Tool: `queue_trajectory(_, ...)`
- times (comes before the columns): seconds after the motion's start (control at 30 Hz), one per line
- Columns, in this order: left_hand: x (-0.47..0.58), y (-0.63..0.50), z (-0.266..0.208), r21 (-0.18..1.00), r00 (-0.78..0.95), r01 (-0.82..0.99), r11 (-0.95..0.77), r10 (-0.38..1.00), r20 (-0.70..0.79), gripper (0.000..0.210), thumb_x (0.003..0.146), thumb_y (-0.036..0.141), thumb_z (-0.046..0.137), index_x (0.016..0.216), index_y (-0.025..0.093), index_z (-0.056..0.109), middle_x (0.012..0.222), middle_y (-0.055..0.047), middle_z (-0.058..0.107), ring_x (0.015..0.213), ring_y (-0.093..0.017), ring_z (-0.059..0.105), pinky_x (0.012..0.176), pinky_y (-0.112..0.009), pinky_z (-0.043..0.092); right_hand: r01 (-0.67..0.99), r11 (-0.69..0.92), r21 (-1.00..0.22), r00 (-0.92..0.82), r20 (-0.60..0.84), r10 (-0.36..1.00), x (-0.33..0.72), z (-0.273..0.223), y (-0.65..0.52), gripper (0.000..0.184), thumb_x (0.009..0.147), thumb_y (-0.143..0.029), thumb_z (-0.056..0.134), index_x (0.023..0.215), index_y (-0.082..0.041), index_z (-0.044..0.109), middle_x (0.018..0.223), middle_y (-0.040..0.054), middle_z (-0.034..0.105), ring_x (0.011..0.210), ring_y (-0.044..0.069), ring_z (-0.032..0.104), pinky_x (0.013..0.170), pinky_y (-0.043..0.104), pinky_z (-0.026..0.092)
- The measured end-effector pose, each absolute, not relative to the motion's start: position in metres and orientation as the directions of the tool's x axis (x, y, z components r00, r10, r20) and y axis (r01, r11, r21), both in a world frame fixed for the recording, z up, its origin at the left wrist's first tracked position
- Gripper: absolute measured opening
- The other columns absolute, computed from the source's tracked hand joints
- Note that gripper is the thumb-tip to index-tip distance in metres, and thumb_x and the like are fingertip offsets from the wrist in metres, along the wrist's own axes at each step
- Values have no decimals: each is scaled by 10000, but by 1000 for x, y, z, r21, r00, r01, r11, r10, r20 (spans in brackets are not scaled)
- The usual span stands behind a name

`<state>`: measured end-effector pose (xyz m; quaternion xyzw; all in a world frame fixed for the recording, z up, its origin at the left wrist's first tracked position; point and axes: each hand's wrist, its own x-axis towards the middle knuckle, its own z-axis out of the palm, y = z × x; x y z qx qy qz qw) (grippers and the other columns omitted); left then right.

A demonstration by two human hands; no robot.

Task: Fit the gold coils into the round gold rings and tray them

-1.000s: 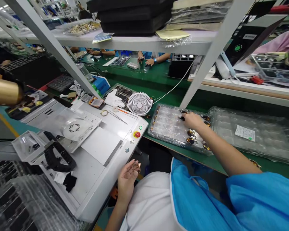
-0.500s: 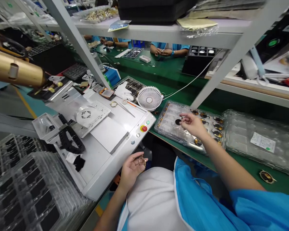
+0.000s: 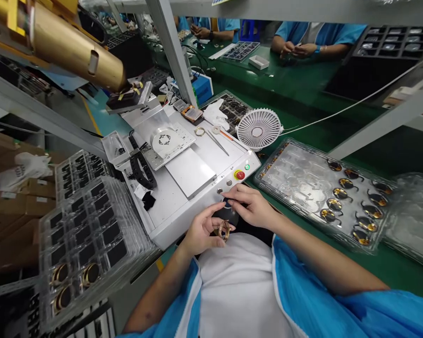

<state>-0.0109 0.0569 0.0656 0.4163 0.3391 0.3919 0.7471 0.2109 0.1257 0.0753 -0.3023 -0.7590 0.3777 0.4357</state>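
Observation:
My left hand (image 3: pixel 201 231) is closed around a gold-coloured ring (image 3: pixel 224 230), which looks like a round watch case, low in front of my body. A small round dark disc (image 3: pixel 228 203) is pinched in my right hand (image 3: pixel 255 209), just above the ring and apart from it. The left thumb and forefinger come up close to the disc; I cannot tell whether they touch it. To the right, a clear plastic tray (image 3: pixel 296 180) carries several similar dark round parts (image 3: pixel 346 183) with thin tails and amber-coloured surfaces.
A white machine (image 3: pixel 176 216) with a red button (image 3: pixel 239 175), tweezers (image 3: pixel 216 141) and a metal fixture plate (image 3: pixel 169 145) stands ahead to the left. A white fan (image 3: pixel 259 129) is behind it. Stacked trays (image 3: pixel 81 234) lie at left. A gold cylinder (image 3: pixel 77 56) overhangs. Co-workers sit opposite.
My right hand has come from the tray to beside my left hand, bringing the dark disc with it. The left hand has risen slightly with the ring. My view has turned left.

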Motion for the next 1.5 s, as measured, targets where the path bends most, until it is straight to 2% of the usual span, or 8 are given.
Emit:
queue_trajectory(0.23, -14, 54, 64, 850, 364, -420, 318, 917, -164, 1025, 489, 533, 1016, 1397, 242, 640, 1361, -191, 686, 892, -284, 787, 733, -341, 600, 54, 498, -865, -451, 424, 785, 206, 70, 121, 249, 1034, -191, 532, 1096, -236, 770, 973, 62, 657, 712, 136, 669, 618, 272, 575)
queue_trajectory(0.43, -12, 58, 57, 804, 300, -455, 383, 916, -266, 989, 514, 540, 1009, 1352, 140, 672, 895, -117, 798, 893, -281, 777, 806, -340, 576, 100, 547, -831, -443, 455, 772, 200, 74, 138, 144, 954, -239, 665, 839, -224, 750, 1036, 100, 672, 1004, 234, 673, 851, 389, 578)
queue_trajectory(0.53, -13, 59, 56, 791, 231, -502, 349, 936, -266, 934, 526, 540, 1005, 1311, 135, 701, 915, -114, 804, 889, -254, 774, 832, -327, 564, 112, 454, -884, -408, 375, 832, 188, 77, 166, 109, 891, -239, 701, 788, -215, 724, 921, 68, 708, 856, 207, 668, 776, 359, 555)
queue_trajectory(0.7, -18, 53, 55, 822, 208, -466, 327, 944, -257, 1006, 517, 563, 1001, 1362, 127, 670, 920, -130, 806, 924, -289, 772, 880, -385, 569, 291, 164, -942, -244, 93, 965, 160, 83, 214, 70, 792, -216, 690, 737, -204, 649, 710, -4, 670, 657, 157, 591, 676, 302, 498)
queue_trajectory(0.9, -25, 38, 56, 926, 91, -335, 171, 985, -149, 1046, 571, 481, 1003, 1476, 168, 580, 1234, -196, 751, 979, -292, 771, 842, -366, 599, 387, 176, -905, -82, 156, 984, 164, 84, 196, 209, 753, -269, 749, 925, -202, 651, 791, -5, 653, 612, 147, 557, 666, 320, 491)
queue_trajectory(1.03, -17, 35, 59, 999, 54, -18, -32, 998, 33, 1057, 591, 246, 1005, 1533, 277, 526, 1697, -217, 326, 1054, -320, 773, 919, -432, 624, 175, 26, -984, -301, -28, 953, 170, 77, 147, 280, 868, -473, 722, 901, -196, 706, 786, 52, 725, 698, 203, 664, 616, 325, 545)
queue_trajectory(1.17, -5, 43, 58, 976, 170, 189, -105, 983, 72, 1015, 601, 212, 990, 1519, 260, 560, 1634, -203, 445, 1134, -375, 747, 1045, -488, 581, -74, -167, -983, -339, -133, 931, 164, 70, 122, 534, 810, -559, 808, 1184, -187, 725, 982, 85, 782, 910, 260, 737, 770, 393, 632)
queue_trajectory(1.5, -7, 55, 60, 995, 222, -45, -89, 970, 97, 930, 563, 134, 991, 1408, 233, 616, 1704, -256, 283, 1012, -336, 793, 857, -433, 651, -193, -344, -919, -381, -253, 889, 182, 81, 132, 418, 723, -519, 903, 877, -165, 744, 620, -1, 697, 523, 148, 663, 543, 286, 605)
